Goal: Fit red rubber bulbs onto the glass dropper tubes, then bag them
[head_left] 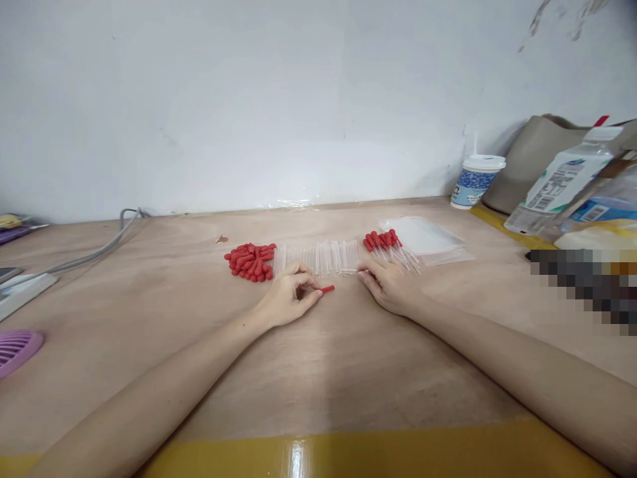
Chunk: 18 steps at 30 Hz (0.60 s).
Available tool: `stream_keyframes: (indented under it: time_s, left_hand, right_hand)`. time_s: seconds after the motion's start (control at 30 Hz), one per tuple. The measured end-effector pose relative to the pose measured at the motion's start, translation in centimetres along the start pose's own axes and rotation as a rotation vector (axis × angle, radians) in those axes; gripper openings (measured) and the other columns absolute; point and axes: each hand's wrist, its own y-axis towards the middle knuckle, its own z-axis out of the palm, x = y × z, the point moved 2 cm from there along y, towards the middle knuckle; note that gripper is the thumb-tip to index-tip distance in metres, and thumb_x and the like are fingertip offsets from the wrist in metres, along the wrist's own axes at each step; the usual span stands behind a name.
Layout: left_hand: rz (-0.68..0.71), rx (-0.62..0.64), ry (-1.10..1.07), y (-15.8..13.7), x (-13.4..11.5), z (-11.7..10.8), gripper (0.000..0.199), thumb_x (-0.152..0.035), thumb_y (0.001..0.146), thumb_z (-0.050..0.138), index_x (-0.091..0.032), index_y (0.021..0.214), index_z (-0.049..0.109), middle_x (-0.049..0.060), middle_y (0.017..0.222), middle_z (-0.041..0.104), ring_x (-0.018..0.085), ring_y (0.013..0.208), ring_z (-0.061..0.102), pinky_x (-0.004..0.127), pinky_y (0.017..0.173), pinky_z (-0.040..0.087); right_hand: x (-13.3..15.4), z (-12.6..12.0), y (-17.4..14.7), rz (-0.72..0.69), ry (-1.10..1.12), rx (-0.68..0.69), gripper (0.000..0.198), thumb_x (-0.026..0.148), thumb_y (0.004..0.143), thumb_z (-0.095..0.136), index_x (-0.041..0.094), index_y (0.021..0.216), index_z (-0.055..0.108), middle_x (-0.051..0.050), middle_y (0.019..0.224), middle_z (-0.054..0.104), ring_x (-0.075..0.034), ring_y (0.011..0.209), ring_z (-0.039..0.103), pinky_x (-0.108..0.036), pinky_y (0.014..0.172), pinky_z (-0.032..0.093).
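Observation:
My left hand (292,292) pinches a red rubber dropper bulb (327,289) between thumb and fingers, its narrow end pointing right. My right hand (388,282) is closed at the right end of a row of clear dropper tubes (323,257), and its fingertips pinch the end of one thin tube (350,271). Left of the row lies a heap of loose red bulbs (251,261). Just beyond my right hand is a bunch of droppers (383,240), clear tubes with red bulbs fitted on them.
Clear plastic bags (423,236) lie behind the droppers. To the right stand a lidded paper cup (475,182), a plastic bottle (562,176) and a grey-brown container (522,156). A grey cable (107,245) and a purple slotted object (18,352) are at left.

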Motion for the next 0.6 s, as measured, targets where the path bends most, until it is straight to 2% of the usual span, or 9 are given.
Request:
stream_keyframes:
  time_s: [0.13, 0.23, 0.37, 0.6]
  left_hand:
    - [-0.061, 0.019, -0.018, -0.2, -0.1, 0.9, 0.019, -0.031, 0.078, 0.054, -0.015, 0.083, 0.064, 0.004, 0.086, 0.053, 0.011, 0.065, 0.052, 0.024, 0.057, 0.045]
    - [-0.035, 0.018, 0.026, 0.0, -0.2, 1.5, 0.025, -0.036, 0.076, 0.058, -0.018, 0.091, 0.065, 0.004, 0.088, 0.056, 0.012, 0.067, 0.053, 0.027, 0.063, 0.046]
    - [0.006, -0.033, 0.025, 0.3, -0.1, 2.1, 0.017, -0.030, 0.080, 0.056, -0.019, 0.084, 0.068, 0.004, 0.088, 0.057, 0.015, 0.078, 0.055, 0.029, 0.071, 0.045]
    - [-0.025, -0.100, -0.090, 0.3, 0.2, 1.8, 0.019, -0.030, 0.084, 0.050, -0.017, 0.087, 0.063, 0.004, 0.081, 0.062, 0.015, 0.073, 0.056, 0.027, 0.065, 0.045]
  right_hand:
    - [0.4, -0.2, 0.0, -0.025, -0.029, -0.013, 0.020, 0.028, 0.090, 0.038, 0.018, 0.086, 0.056, -0.003, 0.084, 0.064, -0.016, 0.073, 0.057, -0.031, 0.068, 0.030]
    - [0.6, -0.3, 0.0, -0.052, -0.038, -0.027, 0.020, 0.026, 0.089, 0.040, 0.018, 0.084, 0.057, -0.003, 0.083, 0.064, -0.016, 0.074, 0.057, -0.030, 0.068, 0.030]
    - [1.1, -0.6, -0.1, -0.113, -0.007, -0.051, 0.019, 0.024, 0.089, 0.040, 0.018, 0.087, 0.058, -0.005, 0.083, 0.065, -0.016, 0.076, 0.057, -0.030, 0.069, 0.030]
    - [2.3, -0.6, -0.4, -0.155, 0.117, -0.060, 0.018, 0.022, 0.089, 0.039, 0.017, 0.092, 0.057, -0.005, 0.082, 0.064, -0.015, 0.074, 0.057, -0.031, 0.070, 0.032]
